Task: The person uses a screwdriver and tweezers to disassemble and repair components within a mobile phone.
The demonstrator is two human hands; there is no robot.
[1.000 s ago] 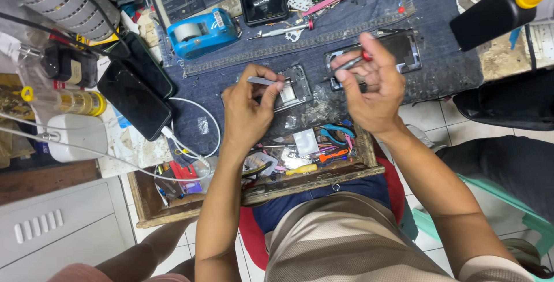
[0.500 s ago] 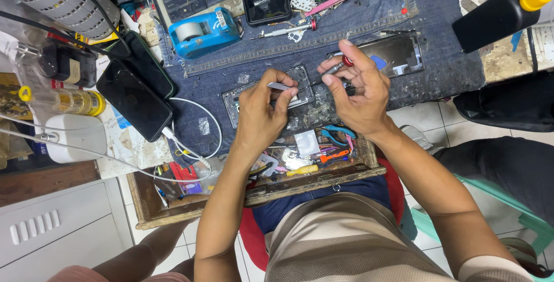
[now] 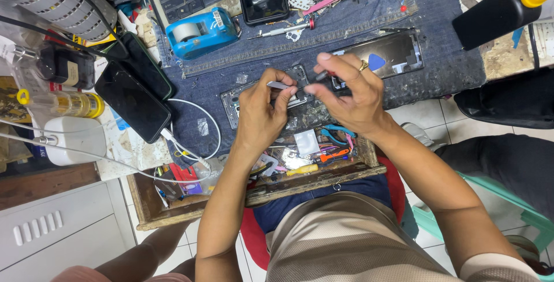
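Pinching slim metal tweezers point(image 3: 281, 85), left hand point(image 3: 262, 114) closed over opened phone frame point(image 3: 242, 98) on denim-covered surface point(image 3: 369, 13); right hand point(image 3: 346, 94) curled, fingertips gripping thin dark tool point(image 3: 321, 76) just above it; blue tape dispenser point(image 3: 199, 32) well apart.

The cloth point(image 3: 369, 16) over the workbench was dark blue denim with a paler stitched hem. Near its far left corner stood a bright blue tape dispenser point(image 3: 199, 32) carrying a grey roll. A black phone point(image 3: 133, 109) lay at the left edge, trailing a white cable point(image 3: 196, 114). The bottle point(image 3: 499, 10) at the far right corner was black with a yellow cap. An orange-handled tool point(image 3: 332, 156) and a yellow-handled one point(image 3: 300, 170) showed in the brown wooden drawer point(image 3: 173, 215). The right hand point(image 3: 349, 94) wore a gold ring
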